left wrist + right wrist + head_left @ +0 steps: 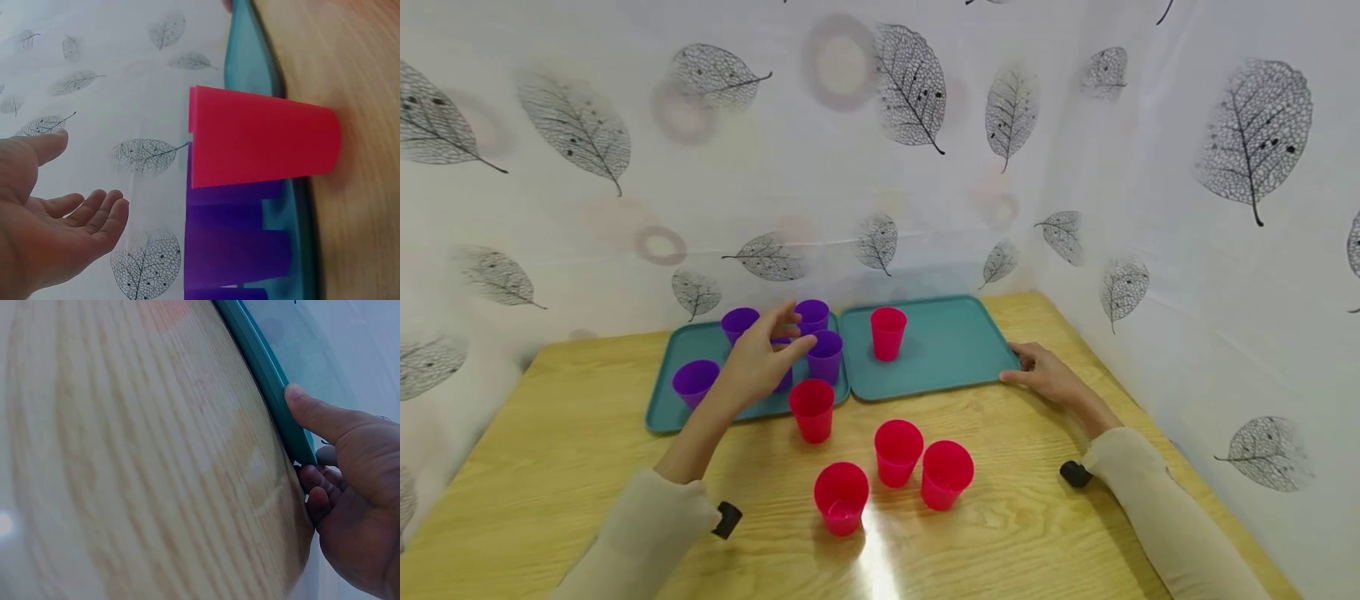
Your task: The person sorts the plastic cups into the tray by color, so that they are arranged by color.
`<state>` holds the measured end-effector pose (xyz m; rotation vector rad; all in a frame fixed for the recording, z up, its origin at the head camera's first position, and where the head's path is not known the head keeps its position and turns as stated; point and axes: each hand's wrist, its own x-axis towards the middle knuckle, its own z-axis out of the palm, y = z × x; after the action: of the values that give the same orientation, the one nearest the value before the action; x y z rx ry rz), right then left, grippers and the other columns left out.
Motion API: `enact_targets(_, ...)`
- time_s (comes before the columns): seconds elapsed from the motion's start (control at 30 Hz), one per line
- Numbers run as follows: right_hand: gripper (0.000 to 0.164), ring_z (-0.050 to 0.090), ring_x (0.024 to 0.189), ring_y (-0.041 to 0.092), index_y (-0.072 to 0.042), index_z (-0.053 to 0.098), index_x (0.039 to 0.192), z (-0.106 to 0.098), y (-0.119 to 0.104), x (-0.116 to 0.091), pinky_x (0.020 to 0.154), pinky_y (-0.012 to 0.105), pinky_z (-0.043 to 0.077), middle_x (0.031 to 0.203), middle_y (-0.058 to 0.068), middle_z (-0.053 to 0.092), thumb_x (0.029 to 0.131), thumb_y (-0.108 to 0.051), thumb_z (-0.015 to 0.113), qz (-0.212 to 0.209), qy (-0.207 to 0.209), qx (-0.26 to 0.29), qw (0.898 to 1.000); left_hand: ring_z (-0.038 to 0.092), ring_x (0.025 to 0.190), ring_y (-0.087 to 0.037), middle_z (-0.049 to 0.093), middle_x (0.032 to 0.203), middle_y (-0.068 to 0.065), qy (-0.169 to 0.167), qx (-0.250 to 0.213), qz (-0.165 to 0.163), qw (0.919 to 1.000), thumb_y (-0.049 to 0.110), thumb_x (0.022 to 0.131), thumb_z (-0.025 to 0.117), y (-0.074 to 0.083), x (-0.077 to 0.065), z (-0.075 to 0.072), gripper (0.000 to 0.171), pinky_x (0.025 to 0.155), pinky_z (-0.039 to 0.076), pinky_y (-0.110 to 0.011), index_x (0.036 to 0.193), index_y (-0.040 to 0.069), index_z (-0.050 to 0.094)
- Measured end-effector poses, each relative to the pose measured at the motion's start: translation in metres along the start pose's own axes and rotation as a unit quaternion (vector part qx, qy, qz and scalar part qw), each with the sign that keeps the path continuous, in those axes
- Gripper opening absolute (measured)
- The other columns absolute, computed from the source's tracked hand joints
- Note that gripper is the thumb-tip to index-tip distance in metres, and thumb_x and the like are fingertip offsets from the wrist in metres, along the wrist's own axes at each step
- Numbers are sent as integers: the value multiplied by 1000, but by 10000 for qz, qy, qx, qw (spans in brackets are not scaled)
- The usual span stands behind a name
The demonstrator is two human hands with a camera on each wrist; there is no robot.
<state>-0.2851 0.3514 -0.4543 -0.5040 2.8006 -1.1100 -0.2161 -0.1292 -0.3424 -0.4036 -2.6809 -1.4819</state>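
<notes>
My left hand (758, 358) hovers over the left teal tray (702, 343), fingers and thumb spread with nothing between them. Under and around it on that tray stand several purple cups (824, 357), one partly hidden behind the hand. At the right, my right hand (1051, 377) holds the near right corner of a second teal tray (951, 346). In the right wrist view the thumb (306, 406) lies on top of the rim with fingers curled below it. One red cup (887, 335) stands upright on this second tray.
In front of the trays, several red cups stand upright on the wooden table: one red cup (812, 412) close to the left tray's edge, others nearer, such as the front red cup (841, 500). A leaf-patterned white curtain (820, 167) hangs behind and to the right.
</notes>
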Motion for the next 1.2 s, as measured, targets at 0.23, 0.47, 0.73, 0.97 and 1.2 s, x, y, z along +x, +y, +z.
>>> enact_targets(0.23, 75, 47, 100, 31, 15, 34, 153, 3, 5, 2, 80, 33, 38, 126, 29, 52, 98, -17, 74, -46, 63, 56, 10000, 52, 133, -38, 55, 145, -23, 120, -124, -72, 9998, 21, 103, 68, -12, -18, 1, 66, 109, 46, -50, 155, -5, 38)
enact_targets(0.47, 74, 47, 106, 34, 14, 34, 153, 2, 7, 2, 85, 38, 38, 134, 33, 51, 98, -17, 74, -70, 48, 80, 9999, 53, 132, -40, 54, 145, -25, 3, -123, -145, 9998, 19, 100, 71, -24, -30, 8, 66, 108, 47, -52, 152, -7, 41)
enact_targets(0.73, 74, 48, 98, 30, 13, 36, 153, 3, 12, 5, 81, 36, 40, 133, 34, 50, 98, -19, 74, -4, 96, -43, 9999, 52, 133, -42, 51, 148, -29, -227, -214, -298, 9991, 16, 96, 77, -37, -39, 17, 73, 109, 46, -53, 153, -10, 39)
enact_targets(0.97, 72, 47, 93, 27, 14, 37, 152, 2, 13, 5, 76, 32, 39, 127, 31, 52, 98, -17, 74, -130, 122, 21, 9998, 52, 133, -44, 51, 147, -30, -294, -253, -362, 9986, 17, 94, 79, -43, -40, 24, 76, 108, 46, -53, 152, -11, 39)
enact_targets(1.2, 73, 48, 95, 27, 14, 37, 152, 2, 12, 4, 78, 33, 41, 133, 33, 50, 97, -17, 74, -95, 116, 43, 9999, 52, 134, -42, 49, 151, -26, -438, -147, -801, 9957, 24, 93, 81, -48, -44, 32, 80, 106, 49, -50, 154, -6, 39)
